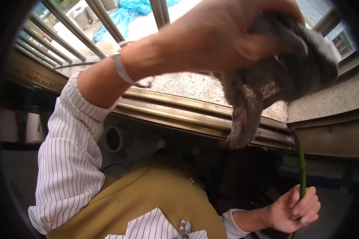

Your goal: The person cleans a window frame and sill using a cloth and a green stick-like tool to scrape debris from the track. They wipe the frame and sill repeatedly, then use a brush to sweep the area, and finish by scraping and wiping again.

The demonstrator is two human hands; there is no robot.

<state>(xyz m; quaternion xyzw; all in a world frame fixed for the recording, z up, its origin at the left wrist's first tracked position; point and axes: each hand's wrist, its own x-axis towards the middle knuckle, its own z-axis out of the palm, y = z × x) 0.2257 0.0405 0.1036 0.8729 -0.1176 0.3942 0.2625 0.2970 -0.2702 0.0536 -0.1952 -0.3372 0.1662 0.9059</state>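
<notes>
My left hand reaches across the upper view, slightly blurred, with a dirty grey cloth bunched in its fingers. One end of that rag hangs down in front of a metal sliding-window track. At the lower right, my right hand grips a green jointed stem, which looks like bamboo. The stem stands roughly upright, its upper tip at the right end of the track, by the frame corner. Whether the tip touches the metal I cannot tell.
Metal window bars stand beyond a speckled stone sill. Blue plastic sheeting lies outside. A round white-rimmed container is below the track at left. The brown window frame bounds the right side.
</notes>
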